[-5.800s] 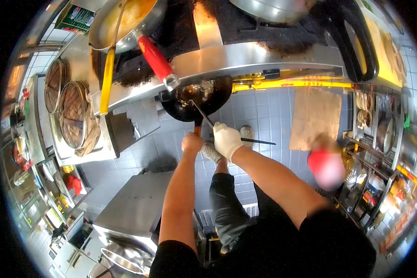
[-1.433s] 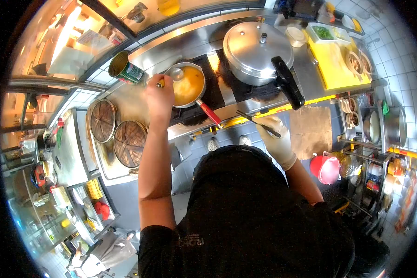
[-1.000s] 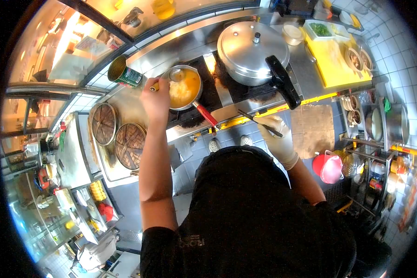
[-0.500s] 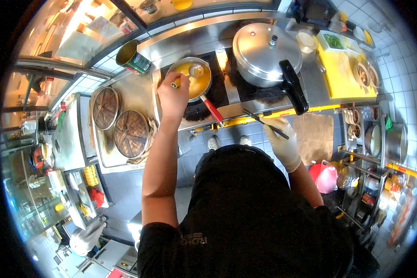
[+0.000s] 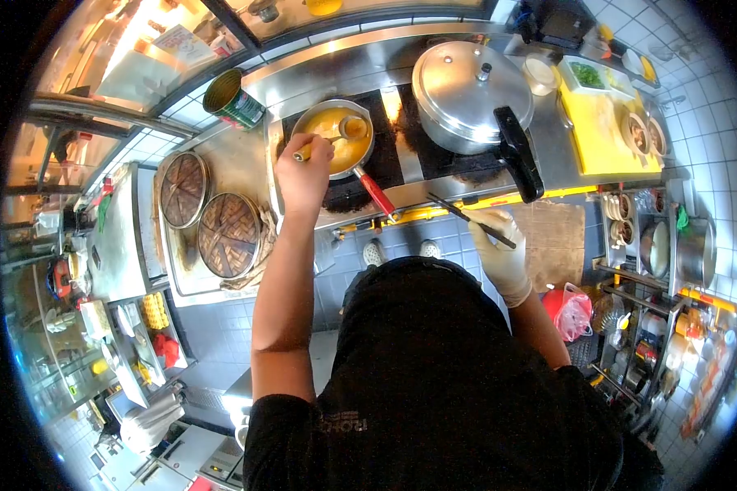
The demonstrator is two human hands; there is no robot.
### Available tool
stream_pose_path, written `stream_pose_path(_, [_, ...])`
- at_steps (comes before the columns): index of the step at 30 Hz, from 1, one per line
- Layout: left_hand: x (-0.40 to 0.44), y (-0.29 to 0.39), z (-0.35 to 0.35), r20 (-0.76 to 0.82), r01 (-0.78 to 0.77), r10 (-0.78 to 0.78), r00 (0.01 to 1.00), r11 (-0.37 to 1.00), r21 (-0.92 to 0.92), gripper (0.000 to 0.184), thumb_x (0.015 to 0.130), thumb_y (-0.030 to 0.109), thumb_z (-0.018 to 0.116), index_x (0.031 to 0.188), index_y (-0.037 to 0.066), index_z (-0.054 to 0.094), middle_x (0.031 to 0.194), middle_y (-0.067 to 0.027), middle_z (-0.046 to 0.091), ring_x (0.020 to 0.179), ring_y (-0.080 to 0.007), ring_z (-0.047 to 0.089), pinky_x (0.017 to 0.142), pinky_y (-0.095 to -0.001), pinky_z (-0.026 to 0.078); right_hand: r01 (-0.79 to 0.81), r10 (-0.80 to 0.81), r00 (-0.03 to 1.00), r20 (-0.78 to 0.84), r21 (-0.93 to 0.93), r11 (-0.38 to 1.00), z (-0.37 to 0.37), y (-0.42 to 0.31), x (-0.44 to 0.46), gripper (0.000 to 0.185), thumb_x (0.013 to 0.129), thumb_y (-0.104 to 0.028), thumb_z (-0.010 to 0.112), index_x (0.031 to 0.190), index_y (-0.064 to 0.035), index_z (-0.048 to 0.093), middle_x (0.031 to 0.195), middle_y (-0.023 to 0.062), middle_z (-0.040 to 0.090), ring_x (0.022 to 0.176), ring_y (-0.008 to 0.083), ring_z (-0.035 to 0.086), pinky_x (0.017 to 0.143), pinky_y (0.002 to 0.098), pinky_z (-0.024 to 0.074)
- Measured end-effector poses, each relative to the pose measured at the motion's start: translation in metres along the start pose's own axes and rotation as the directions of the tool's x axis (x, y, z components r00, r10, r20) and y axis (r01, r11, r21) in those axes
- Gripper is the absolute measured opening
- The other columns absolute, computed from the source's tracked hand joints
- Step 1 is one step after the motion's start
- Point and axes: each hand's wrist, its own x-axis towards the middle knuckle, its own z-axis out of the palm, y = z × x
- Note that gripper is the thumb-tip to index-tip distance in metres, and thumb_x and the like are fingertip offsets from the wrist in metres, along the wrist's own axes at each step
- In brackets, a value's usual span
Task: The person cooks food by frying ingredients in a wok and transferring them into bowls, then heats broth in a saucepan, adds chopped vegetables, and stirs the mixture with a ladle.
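Note:
My left hand [image 5: 301, 176] is bare and closed around the yellow handle of a ladle [image 5: 353, 128]. The ladle's bowl sits in orange-yellow liquid inside a saucepan [image 5: 372, 155] with a red handle, which stands on the left burner. On my right hand [image 5: 499, 254] is a pale glove; its fingers are closed around a pair of long black chopsticks [image 5: 450, 205], held in front of the stove's edge, away from the pan. The chopsticks' tips point left toward the saucepan's handle.
A large pressure cooker [image 5: 458, 90] stands on the right burner, its black handle jutting toward me. Two round woven steamer lids [image 5: 229, 236] lie at left, near an open green can [image 5: 236, 102]. A yellow cutting board [image 5: 585, 139] holds containers at right. A yellow pipe [image 5: 540, 195] runs along the stove front.
The ladle's bowl has shifted slightly right and down in the liquid, and my left hand has moved slightly with it. My right hand keeps hold of the chopsticks, almost still.

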Motion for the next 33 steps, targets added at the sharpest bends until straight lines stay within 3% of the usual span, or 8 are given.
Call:
stream_pose_path(3, [-0.009, 0.001, -0.012, 0.008, 0.030, -0.029, 1.000, 0.989, -0.147, 0.019, 0.096, 0.012, 0.065, 0.097, -0.006, 0.070, 0.082, -0.0137, 0.075, 0.079, -0.0169, 0.075, 0.072, -0.0273, 0.058, -0.043, 0.046, 0.998, -0.036, 0.080, 0.996, 0.004, 0.002, 0.004, 0.021, 0.089, 0.006, 0.070, 0.108, -0.0020, 0.075, 0.102, 0.0118, 0.074, 0.095, 0.0239, 0.070, 0.086, 0.0331, 0.0540])
stream_pose_path(5, [-0.018, 0.007, -0.021, 0.017, 0.083, -0.081, 0.997, 0.983, -0.165, 0.018, 0.099, 0.009, 0.063, 0.100, -0.009, 0.067, 0.091, -0.0138, 0.072, 0.082, -0.0215, 0.075, 0.074, -0.0293, 0.062, -0.071, 0.074, 0.997, -0.031, 0.112, 0.991, 0.008, 0.012, 0.010, 0.022, 0.091, 0.006, 0.068, 0.111, -0.0019, 0.073, 0.106, 0.0110, 0.074, 0.101, 0.0213, 0.069, 0.088, 0.0321, 0.0550])
stream_pose_path(8, [-0.035, 0.012, -0.032, 0.016, 0.114, -0.113, 0.994, 0.977, -0.181, 0.018, 0.101, 0.006, 0.062, 0.103, -0.011, 0.065, 0.095, -0.0141, 0.071, 0.084, -0.0237, 0.075, 0.077, -0.0311, 0.063, -0.186, 0.228, 0.973, -0.031, 0.476, 0.860, 0.026, 0.004, 0.027, 0.022, 0.095, 0.007, 0.064, 0.114, -0.0004, 0.071, 0.111, 0.0117, 0.073, 0.105, 0.0201, 0.069, 0.093, 0.0315, 0.0564])
stream_pose_path(10, [-0.043, 0.006, -0.040, 0.010, 0.106, -0.106, 0.994, 0.974, -0.201, 0.018, 0.101, 0.007, 0.062, 0.104, -0.011, 0.065, 0.096, -0.0148, 0.071, 0.085, -0.0239, 0.075, 0.077, -0.0315, 0.063, -0.282, 0.343, 0.939, 0.013, 0.598, 0.750, 0.044, 0.022, 0.034, 0.021, 0.098, 0.005, 0.062, 0.118, 0.0026, 0.068, 0.119, 0.0133, 0.071, 0.102, 0.0202, 0.071, 0.095, 0.0321, 0.0582])
stream_pose_path(17, [-0.075, 0.009, -0.057, -0.031, 0.100, -0.110, 0.993, 0.968, -0.229, 0.020, 0.102, 0.008, 0.062, 0.106, -0.011, 0.067, 0.095, -0.0147, 0.072, 0.086, -0.0233, 0.076, 0.080, -0.0298, 0.062, -0.312, 0.350, 0.933, 0.081, 0.668, 0.676, 0.098, 0.036, 0.067, 0.021, 0.099, -0.005, 0.067, 0.119, 0.0012, 0.070, 0.116, 0.0093, 0.073, 0.099, 0.0161, 0.070, 0.092, 0.0290, 0.0582])
stream_pose_path(20, [-0.084, 0.016, -0.060, -0.057, 0.082, -0.096, 0.994, 0.974, -0.211, 0.020, 0.102, 0.009, 0.062, 0.107, -0.011, 0.066, 0.097, -0.0150, 0.072, 0.088, -0.0231, 0.076, 0.080, -0.0304, 0.062, -0.265, 0.284, 0.956, 0.074, 0.635, 0.726, 0.121, 0.054, 0.072, 0.021, 0.100, -0.005, 0.066, 0.119, 0.0009, 0.070, 0.115, 0.0092, 0.073, 0.101, 0.0161, 0.070, 0.093, 0.0285, 0.0577])
stream_pose_path(25, [-0.088, 0.011, -0.064, -0.061, 0.087, -0.105, 0.993, 0.964, -0.253, 0.019, 0.102, 0.008, 0.062, 0.106, -0.011, 0.066, 0.097, -0.0148, 0.071, 0.087, -0.0229, 0.076, 0.081, -0.0310, 0.063, -0.318, 0.329, 0.936, 0.122, 0.691, 0.649, 0.147, 0.043, 0.075, 0.018, 0.098, -0.002, 0.066, 0.115, 0.0009, 0.071, 0.113, 0.0097, 0.073, 0.099, 0.0150, 0.069, 0.089, 0.0267, 0.0565])
stream_pose_path(33, [-0.088, 0.013, -0.068, -0.052, 0.095, -0.113, 0.992, 0.959, -0.267, 0.019, 0.102, 0.007, 0.061, 0.107, -0.010, 0.066, 0.097, -0.0151, 0.071, 0.088, -0.0231, 0.076, 0.080, -0.0294, 0.062, -0.163, 0.174, 0.984, 0.026, 0.513, 0.843, 0.175, 0.050, 0.070, 0.015, 0.094, 0.001, 0.069, 0.107, -0.0028, 0.076, 0.110, 0.0073, 0.075, 0.099, 0.0127, 0.070, 0.092, 0.0261, 0.0536])
